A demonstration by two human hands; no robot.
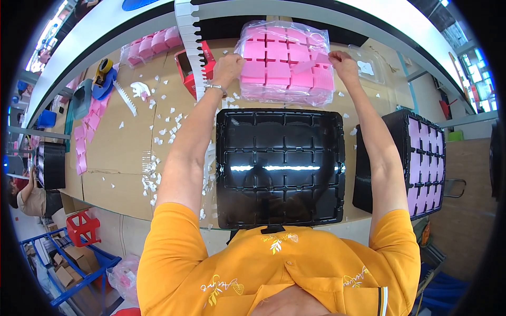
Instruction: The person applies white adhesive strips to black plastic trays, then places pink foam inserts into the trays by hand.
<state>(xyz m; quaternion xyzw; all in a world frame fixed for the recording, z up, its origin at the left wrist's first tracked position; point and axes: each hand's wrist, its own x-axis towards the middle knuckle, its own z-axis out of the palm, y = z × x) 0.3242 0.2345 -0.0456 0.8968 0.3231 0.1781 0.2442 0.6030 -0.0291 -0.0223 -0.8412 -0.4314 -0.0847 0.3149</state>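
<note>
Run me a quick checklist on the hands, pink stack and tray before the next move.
1. Left hand at the pink stack's left edge: ok.
2. Right hand at its right edge: ok.
3. Firm right-hand grip: cannot tell; fingertips too small.
4. Clear plastic off the stack: not ok, around it.
5. Black tray between the forearms: ok.
6. Table free of white scraps: not ok.

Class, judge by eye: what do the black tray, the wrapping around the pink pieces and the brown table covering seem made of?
Black tray: probably moulded plastic, glossy; sharp light streak.
Wrapping: likely thin plastic film, shiny; see-through, crinkled.
Brown covering: seemingly cardboard, matte; dull tan, visible creases.
</note>
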